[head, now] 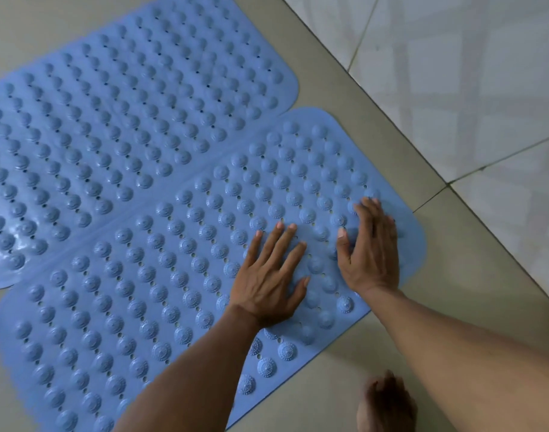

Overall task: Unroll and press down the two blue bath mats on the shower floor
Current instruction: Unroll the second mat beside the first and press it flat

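Both blue bath mats lie unrolled side by side on the grey shower floor [391,126], long edges touching or slightly overlapping; which, I cannot tell. The far mat [126,104] looks flat, with no hand on it. The near mat [142,275] carries both hands at the end closest to the tiled wall [485,73]. The left hand [268,279] is palm-down with fingers [282,241] spread and released, grasping nothing, flattened against the bumps. The right hand [371,251] lies just beside it, nearer the mat's rounded wall-side corner, also open and pressing, its fingers reaching toward the wall. A bare foot [387,406] stands on the floor off the mat's near edge. The near mat's long axis runs from the hands away from the wall, so nearly all of its unpressed length lies on the left hand's side. In my judgement that hand is the better placed to lead the pressing along it, with the right following. The far mat lies beyond the fingertips, across the shared edge.
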Tool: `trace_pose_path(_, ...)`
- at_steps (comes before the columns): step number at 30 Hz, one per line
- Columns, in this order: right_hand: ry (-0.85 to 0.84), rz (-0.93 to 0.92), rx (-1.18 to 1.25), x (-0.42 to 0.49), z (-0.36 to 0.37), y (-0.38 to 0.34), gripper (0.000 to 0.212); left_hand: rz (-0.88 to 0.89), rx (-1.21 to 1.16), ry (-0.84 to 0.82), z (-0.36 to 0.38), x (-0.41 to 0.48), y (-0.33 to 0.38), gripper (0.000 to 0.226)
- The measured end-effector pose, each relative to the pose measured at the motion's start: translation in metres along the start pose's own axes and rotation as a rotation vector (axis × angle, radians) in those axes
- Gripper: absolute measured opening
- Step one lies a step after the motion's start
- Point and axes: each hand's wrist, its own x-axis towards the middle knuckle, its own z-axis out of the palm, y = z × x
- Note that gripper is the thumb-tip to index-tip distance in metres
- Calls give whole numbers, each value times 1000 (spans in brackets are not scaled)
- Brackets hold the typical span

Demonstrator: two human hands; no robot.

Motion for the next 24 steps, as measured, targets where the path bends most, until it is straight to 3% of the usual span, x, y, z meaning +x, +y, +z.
trace_pose_path(14, 118, 5, 37, 1, 4, -3, 48, -4, -18, 92, 8, 4, 0, 50)
trace_pose_path(22, -4, 128, -47, -10, 2, -39, 57, -84, 54, -87, -3, -46, -5, 65)
trace_pose_path(24, -61, 45, -56, -27, 7, -62, 61, -128, 72, -109, -8, -85, -17, 65)
